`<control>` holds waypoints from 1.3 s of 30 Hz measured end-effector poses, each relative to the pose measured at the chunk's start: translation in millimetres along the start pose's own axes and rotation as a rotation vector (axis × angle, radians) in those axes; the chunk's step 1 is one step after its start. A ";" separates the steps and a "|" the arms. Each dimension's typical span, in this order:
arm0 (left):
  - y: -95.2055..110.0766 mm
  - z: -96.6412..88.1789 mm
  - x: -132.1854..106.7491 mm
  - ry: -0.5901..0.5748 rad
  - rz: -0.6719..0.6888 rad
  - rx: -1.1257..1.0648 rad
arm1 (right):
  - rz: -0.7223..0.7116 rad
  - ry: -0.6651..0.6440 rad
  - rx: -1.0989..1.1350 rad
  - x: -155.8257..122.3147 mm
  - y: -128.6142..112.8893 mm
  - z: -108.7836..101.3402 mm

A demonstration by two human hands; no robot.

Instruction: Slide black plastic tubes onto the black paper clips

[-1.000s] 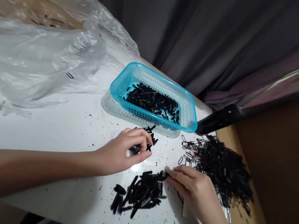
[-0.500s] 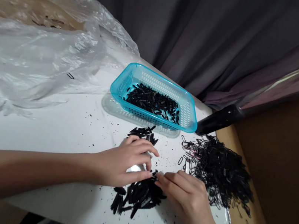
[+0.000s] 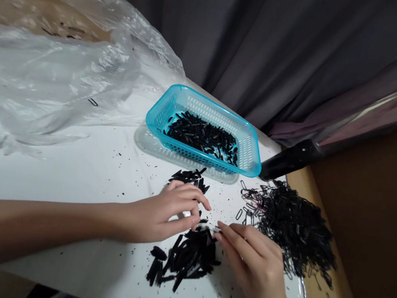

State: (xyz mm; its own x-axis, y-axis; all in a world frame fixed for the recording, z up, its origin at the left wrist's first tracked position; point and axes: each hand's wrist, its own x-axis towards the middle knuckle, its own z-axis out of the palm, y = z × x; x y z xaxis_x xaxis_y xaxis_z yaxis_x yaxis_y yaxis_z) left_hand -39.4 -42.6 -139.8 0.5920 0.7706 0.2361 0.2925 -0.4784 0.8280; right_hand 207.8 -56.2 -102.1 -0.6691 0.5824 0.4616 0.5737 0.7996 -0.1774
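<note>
My left hand (image 3: 161,213) lies on the white table (image 3: 77,185), its fingers curled in a pinch at the top edge of a pile of short black plastic pieces (image 3: 186,256). What the pinch holds is hidden. My right hand (image 3: 254,262) comes in from the right. Its fingertips are pressed together on a small black piece at the pile's upper right, a finger's width from my left fingertips. A smaller heap of black pieces (image 3: 190,177) lies just beyond my left hand.
A turquoise perforated basket (image 3: 248,151) holding several black pieces stands at the back. A tangle of thin black wire clips (image 3: 291,225) lies at the right by the table edge. A black handle (image 3: 290,160) lies behind it. Crumpled clear plastic sheeting (image 3: 47,61) covers the left. Black crumbs dot the table.
My left hand came back from the small heap near the basket to the nearer pile. My right hand slid left to meet it, then eased slightly right.
</note>
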 end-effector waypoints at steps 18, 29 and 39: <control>-1.7 -0.2 2.2 -0.010 0.023 -0.045 | -0.017 0.086 -0.056 1.1 -6.7 6.6; -0.3 -0.1 2.7 -0.007 0.085 -0.069 | -0.009 0.103 -0.044 2.2 -8.9 5.2; 0.4 -0.6 1.7 0.020 0.075 -0.091 | 0.010 0.085 -0.008 2.1 -10.0 8.8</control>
State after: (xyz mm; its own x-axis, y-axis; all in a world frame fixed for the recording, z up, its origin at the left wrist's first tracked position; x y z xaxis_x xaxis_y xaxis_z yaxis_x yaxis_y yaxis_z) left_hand -38.7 -41.2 -138.8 0.5942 0.7428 0.3086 0.1778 -0.4954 0.8503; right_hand 196.4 -61.7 -107.0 -0.6211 0.5753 0.5322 0.5839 0.7926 -0.1754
